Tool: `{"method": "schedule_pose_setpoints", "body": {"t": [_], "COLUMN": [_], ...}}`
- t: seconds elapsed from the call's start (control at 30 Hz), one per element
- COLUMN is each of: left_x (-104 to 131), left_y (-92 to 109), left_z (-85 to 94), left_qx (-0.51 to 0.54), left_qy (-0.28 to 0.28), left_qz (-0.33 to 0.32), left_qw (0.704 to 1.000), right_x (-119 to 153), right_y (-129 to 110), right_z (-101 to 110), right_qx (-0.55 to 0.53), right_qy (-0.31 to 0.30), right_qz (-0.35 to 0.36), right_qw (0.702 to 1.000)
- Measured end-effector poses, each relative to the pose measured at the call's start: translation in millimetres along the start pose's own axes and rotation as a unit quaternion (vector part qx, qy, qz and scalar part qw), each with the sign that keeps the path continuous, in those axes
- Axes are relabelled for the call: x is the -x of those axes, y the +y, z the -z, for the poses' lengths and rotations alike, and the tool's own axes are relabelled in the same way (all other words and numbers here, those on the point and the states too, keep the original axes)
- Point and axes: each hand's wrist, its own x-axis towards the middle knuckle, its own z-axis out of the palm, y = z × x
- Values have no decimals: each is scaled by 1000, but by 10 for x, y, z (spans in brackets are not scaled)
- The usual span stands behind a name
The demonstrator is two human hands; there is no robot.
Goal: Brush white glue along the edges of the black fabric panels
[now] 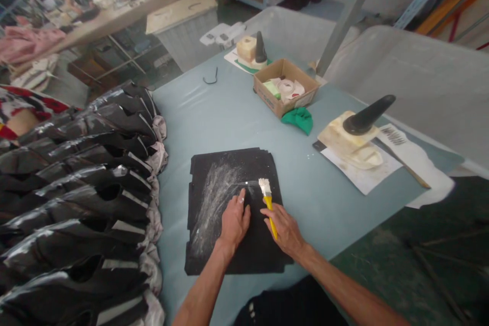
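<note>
Brush [268,200] in right hand [286,229], fingers [279,213] curled around handle [273,226].

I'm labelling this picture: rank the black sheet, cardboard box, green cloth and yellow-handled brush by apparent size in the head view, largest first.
1. Black sheet
2. Cardboard box
Unranked, smallest: green cloth and yellow-handled brush, too alike in area.

By the bench's [214,117] near edge, we counted one black board [214,188] and one yellow-handled brush [269,202]; toward its far edge, one cardboard box [267,96], one green cloth [300,119] and two cream containers [246,48] [333,130].
</note>
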Motion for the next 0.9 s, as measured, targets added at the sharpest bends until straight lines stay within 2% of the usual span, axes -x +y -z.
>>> {"method": "schedule_pose_setpoints", "body": {"t": [0.13,0.27,0.63,0.9], "left_x": [-337,-501,-439,-416], "left_y": [-91,-150,-127,-246], "left_z": [-59,-95,-123,-172], "left_qx": [-47,-77,-82,-19], "left_qy": [-35,-56,-41,-19], "left_qz": [-11,-15,-42,-52], "left_qw": [998,995,995,998], "right_x": [137,167,150,164], "right_y": [76,100,98,124], "right_z": [-117,-170,-171,-203], "right_qx": [36,57,85,85], "right_qy": [2,-9,-29,-29], "right_qz": [-13,-20,-17,-17], "right_qw": [999,998,996,996]}}
